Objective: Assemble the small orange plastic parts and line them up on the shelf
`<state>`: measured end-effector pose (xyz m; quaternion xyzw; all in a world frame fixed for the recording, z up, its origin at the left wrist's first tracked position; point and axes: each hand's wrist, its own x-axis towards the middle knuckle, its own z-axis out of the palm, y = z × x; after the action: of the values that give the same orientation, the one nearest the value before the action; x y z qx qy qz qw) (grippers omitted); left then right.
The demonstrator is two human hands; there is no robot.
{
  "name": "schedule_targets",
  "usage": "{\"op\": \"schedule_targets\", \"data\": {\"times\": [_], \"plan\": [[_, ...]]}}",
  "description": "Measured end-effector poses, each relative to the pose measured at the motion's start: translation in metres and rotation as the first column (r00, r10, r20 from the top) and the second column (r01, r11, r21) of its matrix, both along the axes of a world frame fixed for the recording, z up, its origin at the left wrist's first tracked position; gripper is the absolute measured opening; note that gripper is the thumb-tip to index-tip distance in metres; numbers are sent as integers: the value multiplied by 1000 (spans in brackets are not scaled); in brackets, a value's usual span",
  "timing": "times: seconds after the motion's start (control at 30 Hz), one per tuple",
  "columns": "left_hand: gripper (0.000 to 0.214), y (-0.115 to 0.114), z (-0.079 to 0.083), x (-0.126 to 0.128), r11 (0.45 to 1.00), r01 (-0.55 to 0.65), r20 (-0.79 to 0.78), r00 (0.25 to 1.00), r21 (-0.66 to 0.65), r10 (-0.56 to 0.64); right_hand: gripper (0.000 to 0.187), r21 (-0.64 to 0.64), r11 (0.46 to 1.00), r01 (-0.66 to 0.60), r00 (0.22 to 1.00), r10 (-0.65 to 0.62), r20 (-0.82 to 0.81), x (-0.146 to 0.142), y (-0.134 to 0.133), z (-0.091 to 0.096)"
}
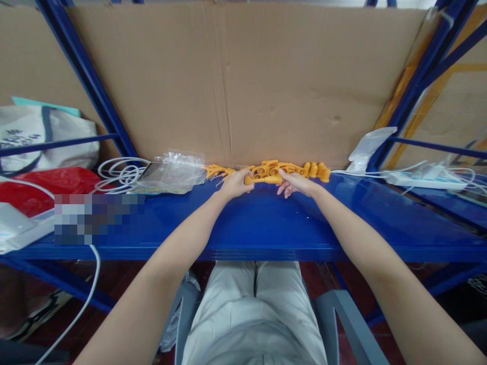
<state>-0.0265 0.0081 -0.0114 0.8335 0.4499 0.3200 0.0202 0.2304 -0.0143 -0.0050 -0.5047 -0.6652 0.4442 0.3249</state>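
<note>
Near the back of the blue table, my left hand (238, 184) closes its thumb and fingers on the left end of an orange plastic piece (266, 180), which has a narrower ribbed stretch. At the piece's right end is my right hand (296, 184), thumb and forefinger pinched on it and the other fingers loosely curled. Just behind lie several orange ring-shaped parts (274, 171). Orange cup-like parts (319, 171) sit to the right of them, and thin branching orange pieces (213, 171) to the left. Small dark coiled bits (217, 179) lie by my left hand.
Clear plastic bags (177, 170) and a coiled white cable (122, 175) lie left on the blue table (266, 223). A red bag (53, 187) is farther left. On the right are a white plastic bag (367, 149) and a power strip (422, 178). Cardboard (297, 81) walls the back.
</note>
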Motion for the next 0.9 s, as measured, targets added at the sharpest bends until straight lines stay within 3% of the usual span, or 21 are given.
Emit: {"op": "schedule_targets", "data": {"times": [0.1, 0.2, 0.3, 0.47, 0.57, 0.77, 0.83, 0.9], "plan": [[27, -1, 1, 0, 1000, -9, 8, 1000, -17, 9, 34, 74, 997, -5, 1000, 5, 5, 5, 0, 1], [27, 0, 1, -1, 1000, -5, 20, 1000, -21, 5, 40, 158, 987, -15, 1000, 14, 12, 8, -1, 1], [28, 1, 0, -2, 1000, -6, 24, 1000, -14, 7, 27, 160, 986, -42, 999, 39, 23, 6, -1, 1], [29, 0, -1, -2, 1000, -6, 10, 1000, 6, 6, 51, 78, 997, -24, 1000, 24, 12, -1, -2, 2], [28, 0, 0, -2, 1000, -14, 8, 1000, 3, 13, 56, 26, 1000, -7, 1000, 7, -1, -4, -3, 3], [28, 0, 0, -1, 1000, -18, 28, 999, -24, 19, 45, 4, 1000, 31, 999, -31, -8, -2, -4, 3], [27, 1, 0, -2, 999, -11, 35, 999, -34, 12, 31, 47, 999, 20, 1000, -19, -20, 0, -4, 2], [27, 2, 0, -2, 999, -4, 35, 999, -38, 5, 30, 110, 994, -5, 1000, 8, -24, 1, -4, 1]]}}
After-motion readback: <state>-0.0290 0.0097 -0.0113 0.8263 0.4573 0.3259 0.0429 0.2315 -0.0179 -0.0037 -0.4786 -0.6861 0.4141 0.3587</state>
